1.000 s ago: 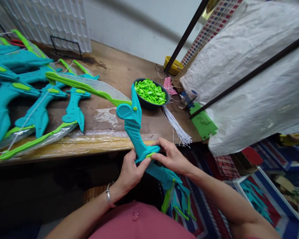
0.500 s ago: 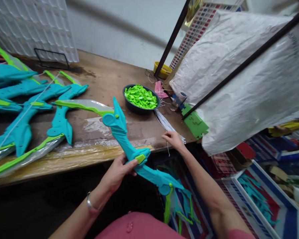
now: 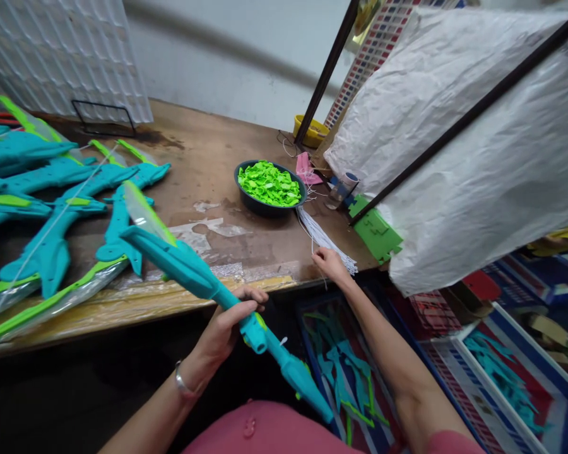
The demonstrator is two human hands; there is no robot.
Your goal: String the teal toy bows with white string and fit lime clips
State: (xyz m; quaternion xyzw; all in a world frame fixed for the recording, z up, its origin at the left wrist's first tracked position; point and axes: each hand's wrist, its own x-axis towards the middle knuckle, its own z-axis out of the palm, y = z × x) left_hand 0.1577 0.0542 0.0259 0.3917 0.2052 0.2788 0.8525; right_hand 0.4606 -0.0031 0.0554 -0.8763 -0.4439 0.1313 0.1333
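Observation:
My left hand (image 3: 230, 318) is closed round the middle of a teal toy bow (image 3: 194, 271), turned edge-on and slanting down to the right. One lime-green limb with a clear film panel shows at its upper end; a small white bit sticks out below the grip. My right hand (image 3: 331, 263) pinches a thin white string (image 3: 313, 243) at the table's front edge, beside a bundle of white strings (image 3: 329, 241). Behind it stands a dark bowl (image 3: 260, 207) of small lime-green plastic pieces (image 3: 269, 181).
Several teal toy bows (image 3: 47, 246) lie on the table (image 3: 208, 145) at left, one strung. A green foam block (image 3: 375, 233), a clear jar (image 3: 343, 189) and a white sack (image 3: 435, 120) are at right. Below, a crate (image 3: 307, 353) holds more bow parts.
The toy bow has been turned in my left hand from its broad side to its edge. My right hand stays by the strings, with the string now running upward from its fingers.

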